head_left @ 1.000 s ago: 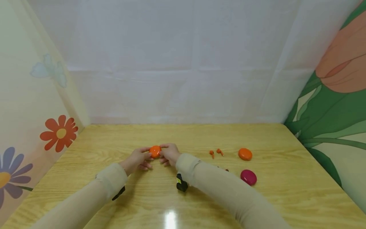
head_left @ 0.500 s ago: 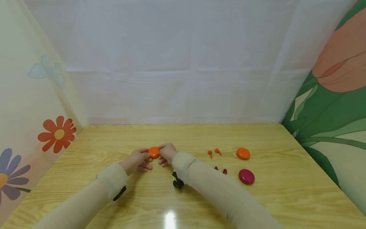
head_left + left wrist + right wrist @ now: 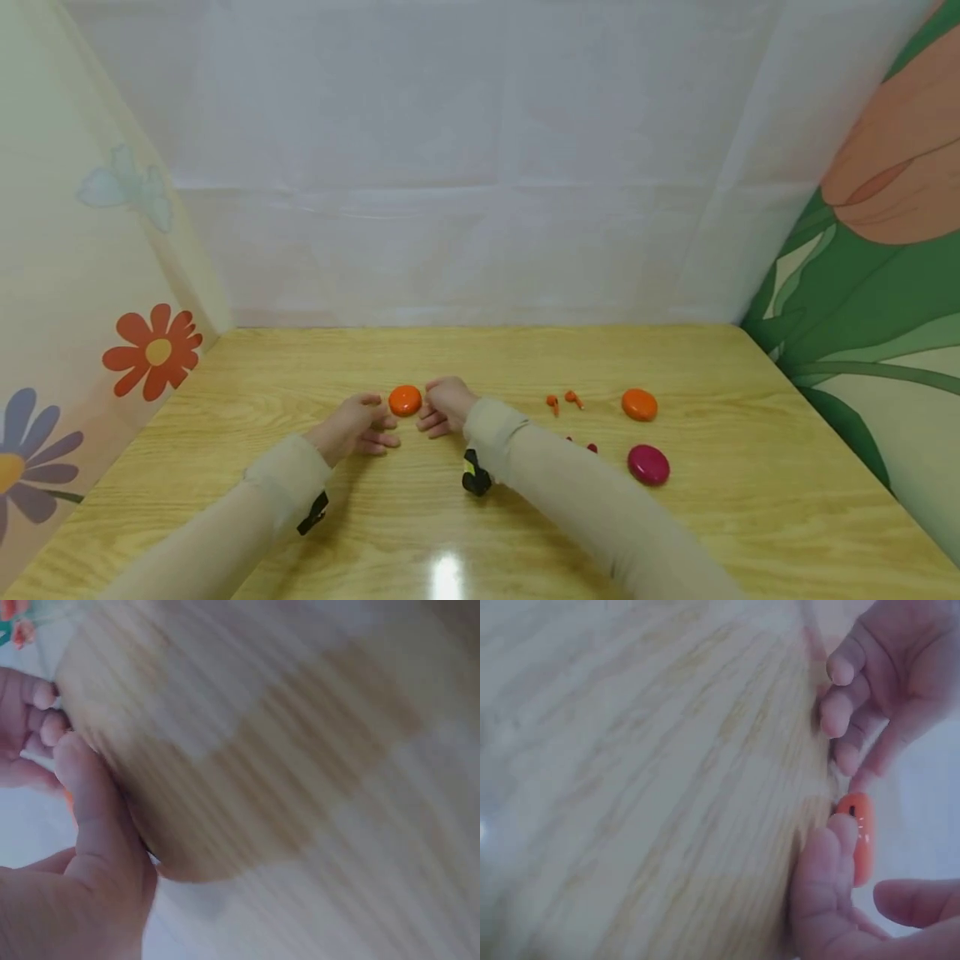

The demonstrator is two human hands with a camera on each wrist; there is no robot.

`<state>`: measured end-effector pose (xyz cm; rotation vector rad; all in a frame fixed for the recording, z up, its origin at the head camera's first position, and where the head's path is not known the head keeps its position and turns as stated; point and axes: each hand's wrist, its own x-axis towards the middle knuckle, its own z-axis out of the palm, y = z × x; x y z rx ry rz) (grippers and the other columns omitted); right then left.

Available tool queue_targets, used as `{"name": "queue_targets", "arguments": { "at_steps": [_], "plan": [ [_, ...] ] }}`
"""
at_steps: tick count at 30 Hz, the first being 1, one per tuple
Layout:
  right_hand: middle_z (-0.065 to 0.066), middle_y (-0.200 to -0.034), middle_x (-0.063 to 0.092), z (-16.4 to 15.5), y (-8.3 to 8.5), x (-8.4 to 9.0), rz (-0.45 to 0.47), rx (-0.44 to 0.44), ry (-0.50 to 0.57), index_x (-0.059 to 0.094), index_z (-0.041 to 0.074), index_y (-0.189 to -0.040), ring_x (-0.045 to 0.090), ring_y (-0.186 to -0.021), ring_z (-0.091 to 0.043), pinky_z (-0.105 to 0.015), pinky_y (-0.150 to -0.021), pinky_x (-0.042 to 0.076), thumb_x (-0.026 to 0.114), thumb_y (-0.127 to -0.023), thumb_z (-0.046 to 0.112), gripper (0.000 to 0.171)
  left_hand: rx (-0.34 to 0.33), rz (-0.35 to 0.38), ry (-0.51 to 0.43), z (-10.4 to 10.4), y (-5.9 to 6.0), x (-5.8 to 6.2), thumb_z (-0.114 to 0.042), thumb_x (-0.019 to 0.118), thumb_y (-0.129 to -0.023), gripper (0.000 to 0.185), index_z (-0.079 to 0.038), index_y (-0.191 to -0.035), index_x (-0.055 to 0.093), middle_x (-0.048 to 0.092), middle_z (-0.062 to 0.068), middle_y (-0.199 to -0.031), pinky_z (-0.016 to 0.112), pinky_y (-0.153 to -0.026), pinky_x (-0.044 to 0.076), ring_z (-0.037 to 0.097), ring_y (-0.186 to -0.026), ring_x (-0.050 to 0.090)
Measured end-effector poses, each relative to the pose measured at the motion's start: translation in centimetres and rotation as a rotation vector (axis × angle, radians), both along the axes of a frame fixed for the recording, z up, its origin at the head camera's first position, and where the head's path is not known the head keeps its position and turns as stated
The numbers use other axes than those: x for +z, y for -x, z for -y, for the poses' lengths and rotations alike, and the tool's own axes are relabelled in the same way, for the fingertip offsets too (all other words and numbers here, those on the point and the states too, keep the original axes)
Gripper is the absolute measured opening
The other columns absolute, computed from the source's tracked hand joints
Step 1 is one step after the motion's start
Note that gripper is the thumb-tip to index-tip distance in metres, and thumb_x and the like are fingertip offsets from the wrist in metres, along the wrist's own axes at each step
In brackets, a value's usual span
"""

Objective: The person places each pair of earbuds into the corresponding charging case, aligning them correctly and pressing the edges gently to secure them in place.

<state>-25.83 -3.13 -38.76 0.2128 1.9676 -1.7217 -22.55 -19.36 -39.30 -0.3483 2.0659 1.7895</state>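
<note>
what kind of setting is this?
Likely a staged tabletop booth, not a lived-in room: a wooden table boxed in by a plain white sheet behind and flower-printed cloth at the sides.

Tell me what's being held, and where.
Left hand holds nothing. Right hand touches the orange case at its rim by thumb; a grip cannot be told.

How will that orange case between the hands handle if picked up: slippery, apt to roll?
The orange case looks glossy and smooth, so probably slick under a fingertip grip. Its flattened oval shape lies flat on the table; it would more likely slide than roll. It looks small, so probably light.
</note>
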Motion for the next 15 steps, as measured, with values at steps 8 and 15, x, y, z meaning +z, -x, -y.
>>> {"name": "queue_targets", "arguments": {
  "at_steps": [8,15],
  "plan": [
    [-0.012,-0.076,0.057,-2.5,-1.0,0.9,0.049,0.048,0.052,0.04,0.001,-0.145,0.056,-0.055,-0.016,-0.026,-0.048,0.049,0.041,-0.102,0.005,0.043,0.08,0.018,-0.061,0.4,-1.7,0.5,-0.006,0.033,-0.106,0.049,0.013,-0.146,0.012,0.057,0.011,-0.091,0.028,-0.061,0.055,0.019,-0.067,0.067],
    [-0.01,-0.073,0.057,-4.7,-2.3,1.7,-0.005,0.084,0.023,0.047,-0.002,-0.138,0.053,-0.052,-0.013,-0.024,-0.049,0.049,0.04,-0.102,0.005,0.037,0.077,-0.022,-0.044,-0.5,-3.2,0.9,-0.008,0.037,-0.106,0.046,0.01,-0.145,0.023,0.062,0.009,-0.091,0.027,-0.058,0.055,0.016,-0.063,0.066]
  ]
}}
